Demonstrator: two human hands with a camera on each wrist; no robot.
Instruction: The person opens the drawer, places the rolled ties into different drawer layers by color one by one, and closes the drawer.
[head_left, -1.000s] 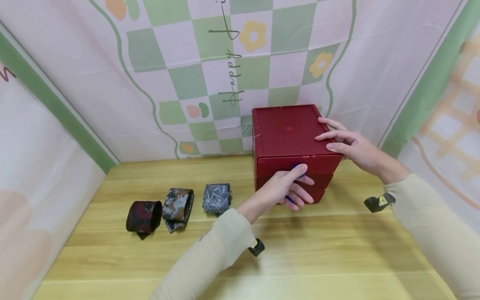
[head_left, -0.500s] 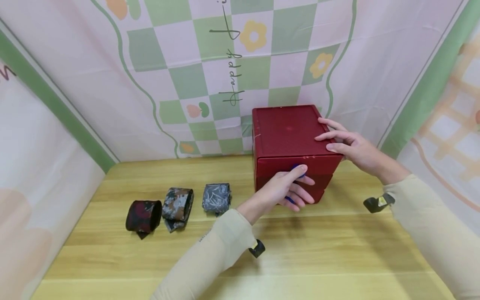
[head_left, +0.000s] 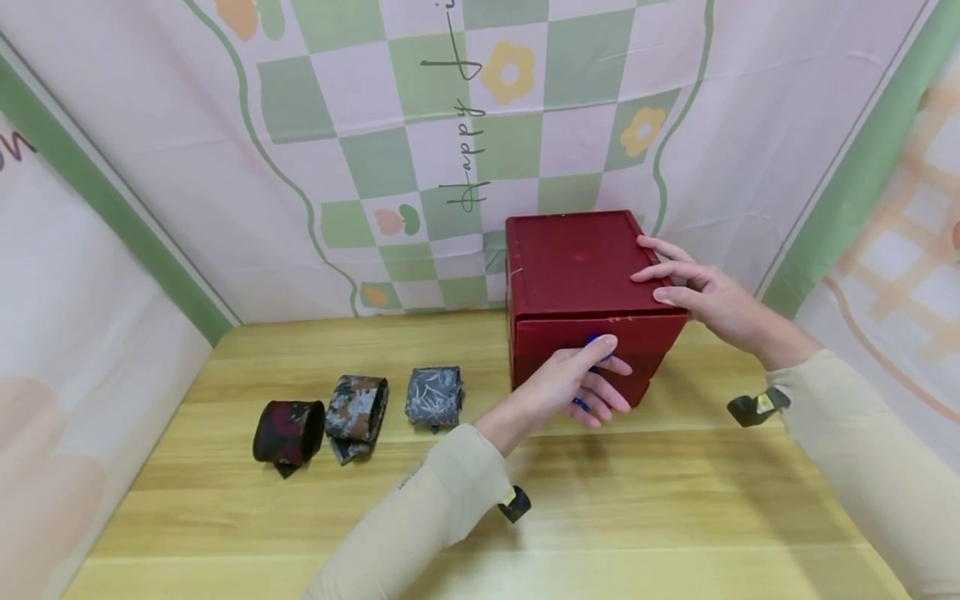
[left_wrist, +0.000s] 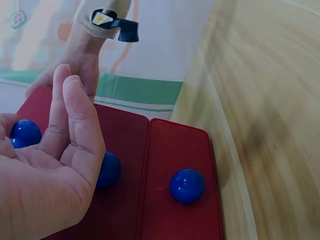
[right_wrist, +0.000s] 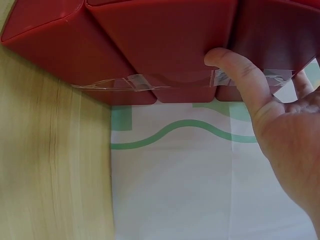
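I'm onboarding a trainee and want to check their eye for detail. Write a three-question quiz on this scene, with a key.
1. How many blue knobs show in the left wrist view?
2. True or false: the left hand lies flat on the table.
3. Which is nearest the red box? A) dark red roll B) brown-and-grey roll C) grey leaf-patterned roll

Key: 1. Three. 2. False; it is at the uppermost knob. 3. C.

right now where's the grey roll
In the head view, the grey roll lies on the table, left of the red box and right of the camo roll.
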